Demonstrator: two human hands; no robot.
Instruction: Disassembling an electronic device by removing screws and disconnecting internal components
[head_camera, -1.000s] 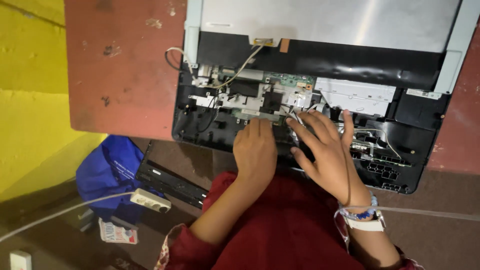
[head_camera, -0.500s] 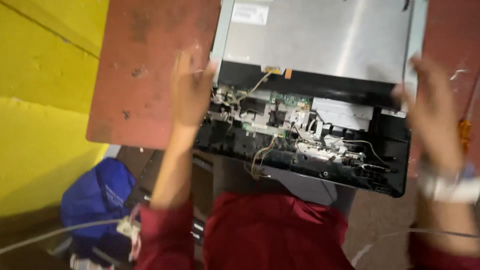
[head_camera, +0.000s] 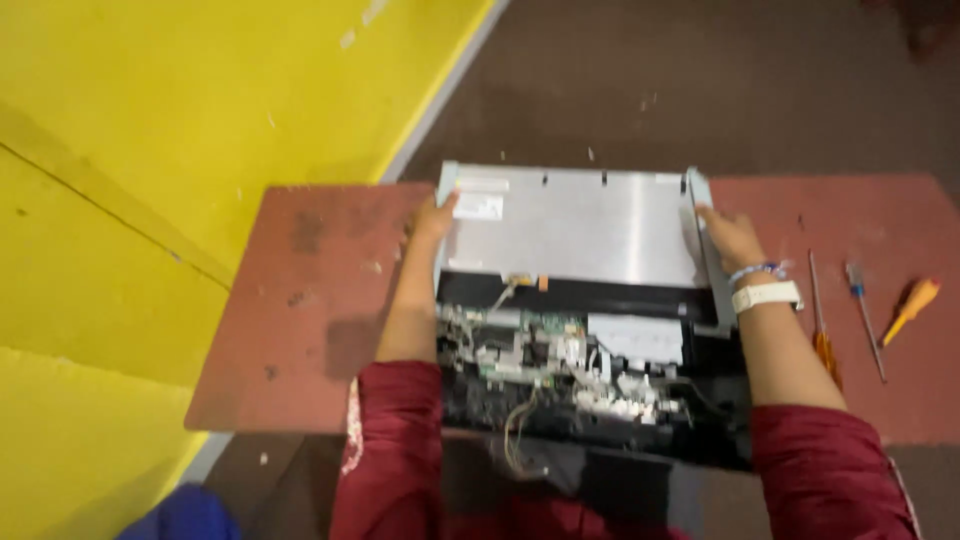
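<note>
Metal display panel (head_camera: 575, 225) lies far on the red surface (head_camera: 320, 310), above the exposed circuit boards (head_camera: 545, 355). Your left hand (head_camera: 432, 218) and right hand (head_camera: 728, 235) clamp its side edges. Lift evenly; mind the cables (head_camera: 520, 440).

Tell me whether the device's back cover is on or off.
Off. The black casing lies open, with circuit boards and loose wires exposed below the silver metal panel, which both hands grip at its sides.
</note>
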